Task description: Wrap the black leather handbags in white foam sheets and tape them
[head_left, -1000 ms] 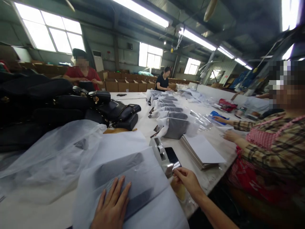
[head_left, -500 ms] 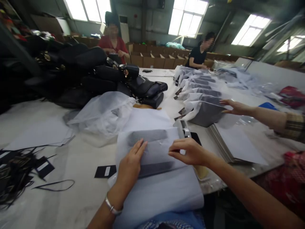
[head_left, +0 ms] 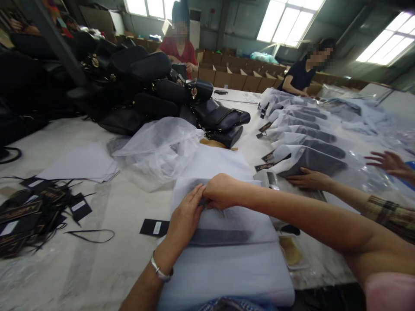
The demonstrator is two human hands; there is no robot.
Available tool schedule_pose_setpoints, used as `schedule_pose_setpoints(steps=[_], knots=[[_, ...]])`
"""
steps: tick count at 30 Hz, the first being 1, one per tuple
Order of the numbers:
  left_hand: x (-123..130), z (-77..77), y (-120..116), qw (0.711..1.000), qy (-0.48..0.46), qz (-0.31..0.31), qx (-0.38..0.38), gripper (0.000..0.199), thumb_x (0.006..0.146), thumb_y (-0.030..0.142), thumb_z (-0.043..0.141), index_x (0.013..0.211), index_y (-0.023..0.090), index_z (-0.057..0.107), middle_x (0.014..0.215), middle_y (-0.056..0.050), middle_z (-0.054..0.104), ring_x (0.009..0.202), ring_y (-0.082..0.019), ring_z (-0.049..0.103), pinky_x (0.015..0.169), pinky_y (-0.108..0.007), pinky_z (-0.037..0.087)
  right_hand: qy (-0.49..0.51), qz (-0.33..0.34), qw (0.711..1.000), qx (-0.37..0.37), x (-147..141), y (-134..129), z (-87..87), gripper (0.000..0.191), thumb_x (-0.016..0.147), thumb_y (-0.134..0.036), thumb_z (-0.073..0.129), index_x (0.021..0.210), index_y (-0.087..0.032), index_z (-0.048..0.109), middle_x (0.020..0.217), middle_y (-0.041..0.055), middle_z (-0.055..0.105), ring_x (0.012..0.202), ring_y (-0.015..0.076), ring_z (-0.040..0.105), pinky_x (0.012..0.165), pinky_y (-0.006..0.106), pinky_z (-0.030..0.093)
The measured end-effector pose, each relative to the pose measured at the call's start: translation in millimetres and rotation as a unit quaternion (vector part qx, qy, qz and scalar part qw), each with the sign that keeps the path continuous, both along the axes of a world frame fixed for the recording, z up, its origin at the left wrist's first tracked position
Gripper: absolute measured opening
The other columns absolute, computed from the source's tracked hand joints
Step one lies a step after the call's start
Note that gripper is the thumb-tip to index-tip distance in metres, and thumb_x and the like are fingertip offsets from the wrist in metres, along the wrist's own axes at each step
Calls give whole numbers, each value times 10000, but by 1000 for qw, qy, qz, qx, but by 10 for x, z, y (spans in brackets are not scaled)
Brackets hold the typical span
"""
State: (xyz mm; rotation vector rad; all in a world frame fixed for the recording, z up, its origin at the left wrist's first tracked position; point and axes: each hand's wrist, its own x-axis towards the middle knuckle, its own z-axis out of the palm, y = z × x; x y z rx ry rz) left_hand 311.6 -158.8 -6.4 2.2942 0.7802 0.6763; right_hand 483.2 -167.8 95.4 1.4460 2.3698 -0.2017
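Observation:
A dark item wrapped in thin white sheeting (head_left: 233,222) lies in front of me. My left hand (head_left: 188,211) rests on its left part, fingers stretched out and lying close together. Right beside those fingertips, my right hand (head_left: 222,191) presses down on the wrapping with its fingers curled in; whatever it may pinch is hidden. A black tag (head_left: 154,227) pokes out at the left of the wrapped item. White sheets (head_left: 227,272) lie under it, towards my body.
Black bags (head_left: 155,93) are heaped at the back left, with crumpled clear plastic (head_left: 158,149) before them. Black tags (head_left: 29,211) and white cards (head_left: 81,162) lie left. Wrapped bags (head_left: 301,129) line the right, near a co-worker's hands (head_left: 311,179). A tape dispenser (head_left: 267,178) stands nearby.
My right hand has moved left across the wrapping to my left fingertips. The co-worker's hand at the right has come down beside the nearest wrapped bag. The view has shifted left.

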Motion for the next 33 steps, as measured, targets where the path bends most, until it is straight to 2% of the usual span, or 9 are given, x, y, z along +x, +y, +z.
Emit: schedule_pose_setpoints(steps=[7,10,14,17,20,23,26,29,33], knots=[[-12,-1,40,999,-28,-9,-26,572,940,145,485,1496,218,375,1499,-97,499,1368,-219,486,1120,-435,445,22,-118,991,65,307,37,-73,705,665,-756,725,1028,-153,678,805,116,730,774,291,701,668,306,450],[-28,28,56,999,-23,-20,-17,532,950,160,480,1474,213,408,1497,-96,502,1383,-213,469,1135,-428,428,64,-221,968,97,556,-76,-101,572,758,-711,683,990,-188,676,809,88,730,790,276,695,674,302,449],[-45,103,-4,999,-5,-15,31,460,974,177,465,1434,196,465,1498,-96,501,1374,-204,480,1125,-398,442,99,-318,925,184,641,-569,-135,276,986,-414,526,1102,-194,644,985,82,739,886,242,691,753,329,486],[-10,160,-127,993,-1,1,122,418,1005,198,420,1417,199,493,1485,-94,518,1375,-206,480,1116,-400,452,210,-279,906,241,465,-1129,-256,288,995,-380,520,1196,-197,617,1186,89,698,1094,220,644,947,353,490],[66,141,-247,975,37,-27,219,456,1012,295,440,1455,187,456,1533,-111,451,1453,-269,358,1166,-522,363,261,-201,915,234,220,-1596,-487,516,906,-439,649,1352,-197,555,1434,131,550,1371,291,448,1147,476,363],[146,34,-264,960,105,-51,256,569,993,435,464,1492,171,395,1564,-131,381,1465,-328,318,1147,-635,322,232,-198,931,203,70,-1796,-761,807,791,-401,772,1490,-203,420,1582,154,343,1481,359,243,1186,579,275],[188,-35,-167,960,137,-62,237,579,999,458,431,1507,187,365,1565,-124,377,1465,-312,322,1131,-628,353,211,-215,934,194,46,-1792,-941,818,794,-184,704,1531,-226,350,1615,130,273,1496,349,193,1198,576,252],[133,26,-43,972,121,-68,189,529,1018,431,377,1496,204,390,1561,-114,395,1453,-277,355,1126,-585,387,229,-215,929,198,88,-1721,-892,796,778,-115,621,1523,-234,368,1612,106,291,1488,348,223,1203,561,247],[-103,173,66,988,22,19,152,531,1014,426,376,1510,238,360,1575,-93,387,1458,-249,350,1157,-543,362,274,-217,911,217,280,-1503,-480,763,753,-158,660,1481,-223,440,1557,95,409,1423,330,374,1184,486,326]])
